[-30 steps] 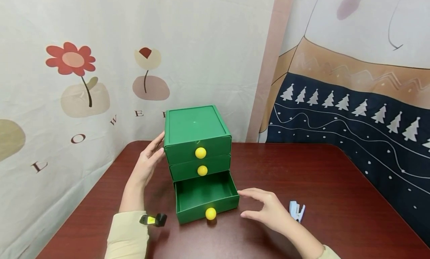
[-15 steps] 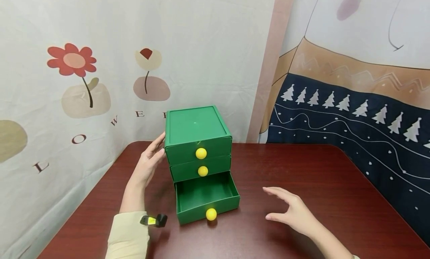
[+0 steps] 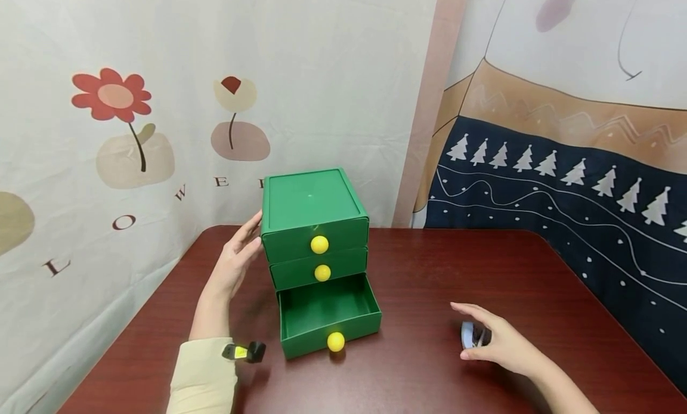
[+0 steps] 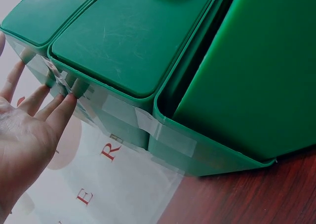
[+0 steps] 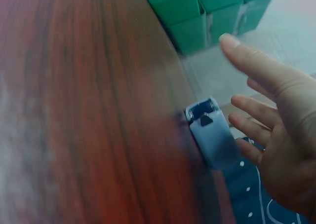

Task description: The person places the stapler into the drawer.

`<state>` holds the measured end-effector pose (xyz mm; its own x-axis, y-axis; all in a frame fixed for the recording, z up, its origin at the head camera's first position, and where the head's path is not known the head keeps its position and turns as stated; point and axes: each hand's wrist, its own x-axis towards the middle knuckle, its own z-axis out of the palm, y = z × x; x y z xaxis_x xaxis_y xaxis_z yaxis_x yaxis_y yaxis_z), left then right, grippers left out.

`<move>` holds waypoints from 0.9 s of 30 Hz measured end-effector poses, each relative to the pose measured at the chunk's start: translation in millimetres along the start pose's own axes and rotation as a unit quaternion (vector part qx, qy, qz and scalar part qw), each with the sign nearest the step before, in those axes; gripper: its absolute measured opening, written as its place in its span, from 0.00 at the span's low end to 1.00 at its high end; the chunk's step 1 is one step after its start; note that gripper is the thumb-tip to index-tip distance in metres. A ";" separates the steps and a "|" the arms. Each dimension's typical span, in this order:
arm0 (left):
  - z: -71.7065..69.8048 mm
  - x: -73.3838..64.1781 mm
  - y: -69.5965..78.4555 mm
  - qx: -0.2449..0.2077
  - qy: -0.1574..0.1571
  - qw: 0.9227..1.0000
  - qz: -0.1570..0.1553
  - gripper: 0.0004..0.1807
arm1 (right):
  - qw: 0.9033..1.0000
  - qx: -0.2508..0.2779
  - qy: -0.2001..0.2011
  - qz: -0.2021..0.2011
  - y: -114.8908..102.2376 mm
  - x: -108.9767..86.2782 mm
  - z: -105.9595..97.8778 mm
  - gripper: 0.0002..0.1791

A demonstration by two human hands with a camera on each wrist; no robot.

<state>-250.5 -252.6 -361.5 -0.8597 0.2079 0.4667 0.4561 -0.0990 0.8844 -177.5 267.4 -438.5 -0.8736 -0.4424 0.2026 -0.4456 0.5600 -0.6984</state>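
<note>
A green three-drawer box (image 3: pixel 313 199) with yellow ball knobs stands on the table, its bottom drawer (image 3: pixel 359 326) pulled out and its upper two pushed in. My left hand (image 3: pixel 232 263) rests straight fingertips on the box's left side, as the left wrist view also shows. Off to the right, my right hand (image 3: pixel 504 343) is spread around a small light-blue stapler (image 3: pixel 467 335), thumb and fingers apart and not gripping it. In the right wrist view the stapler (image 5: pixel 215 142) lies on the table beside the open fingers.
The dark red wooden table (image 3: pixel 418 283) has rounded far corners. Behind it hangs a pale cloth (image 3: pixel 333 74) with printed flowers, and a navy tree-patterned cloth (image 3: pixel 537 199) is on the right. A black strap device (image 3: pixel 244 351) sits on the left sleeve.
My right hand has left the open drawer's side and moved right to the stapler. The left hand and the drawer box have stayed put.
</note>
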 end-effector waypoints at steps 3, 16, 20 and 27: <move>0.9 -0.6 -0.8 0.000 0.001 1.000 0.000 0.28 | 1.000 -0.003 -0.012 -0.004 6.9 -2.9 -3.7 0.44; 1.2 -0.9 -1.4 -0.010 -0.002 1.000 0.008 0.28 | 0.997 0.004 -0.040 -0.071 23.7 -10.5 -8.6 0.39; 0.9 0.1 -1.1 -0.009 -0.002 1.000 0.010 0.28 | 0.997 -0.006 -0.029 -0.076 24.7 -9.3 -6.8 0.36; 1.2 0.6 -0.2 -0.011 0.002 1.000 0.009 0.28 | 0.996 -0.022 0.003 -0.085 24.0 -8.0 -1.2 0.33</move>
<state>-250.8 -251.3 -361.4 -0.8524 0.2018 0.4824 0.4664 -0.1238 0.8759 -181.4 285.2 -456.0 -0.7863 -0.5290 0.3192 -0.5945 0.5074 -0.6238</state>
